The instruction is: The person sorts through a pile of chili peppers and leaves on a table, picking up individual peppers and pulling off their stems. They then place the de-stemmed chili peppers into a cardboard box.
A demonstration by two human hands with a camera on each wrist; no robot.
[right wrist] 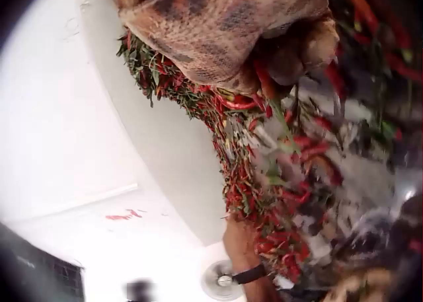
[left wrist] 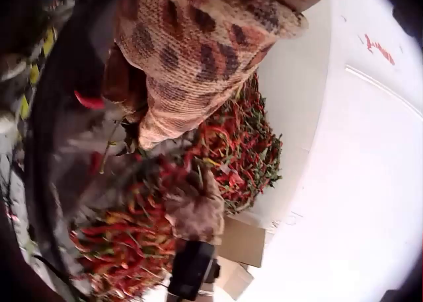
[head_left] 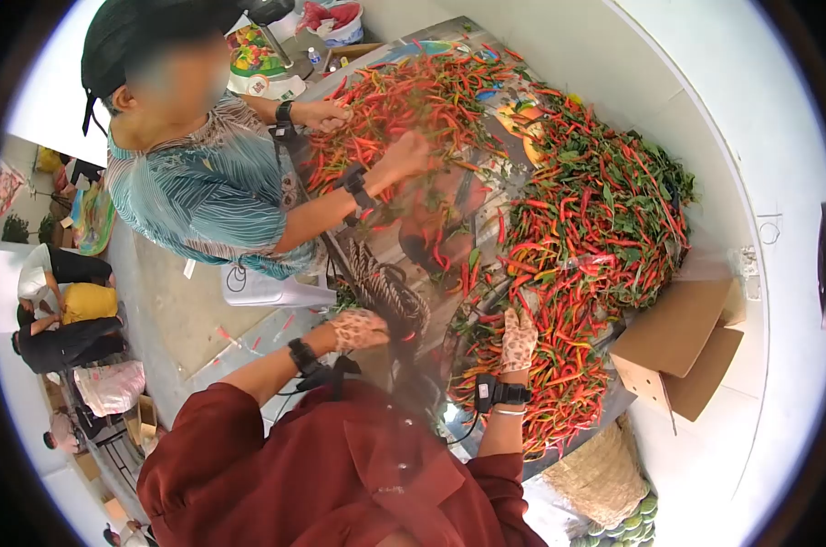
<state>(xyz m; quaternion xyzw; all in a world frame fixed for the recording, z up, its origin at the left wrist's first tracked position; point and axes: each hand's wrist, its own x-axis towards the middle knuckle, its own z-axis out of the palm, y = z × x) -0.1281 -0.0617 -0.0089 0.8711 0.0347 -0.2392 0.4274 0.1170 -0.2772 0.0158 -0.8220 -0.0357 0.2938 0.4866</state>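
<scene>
One chili (right wrist: 262,77) inside right hand (right wrist: 225,24) grip (heap (right wrist: 258,183) right underneath).

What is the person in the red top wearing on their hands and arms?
Tan knitted gloves with dark leopard-like spots cover the left hand and the right hand. Each wrist has a black strapped band, and thin black cables trail from the left one. A thin silvery bangle sits beside the right band. Dark red sleeves cover the upper arms.
</scene>
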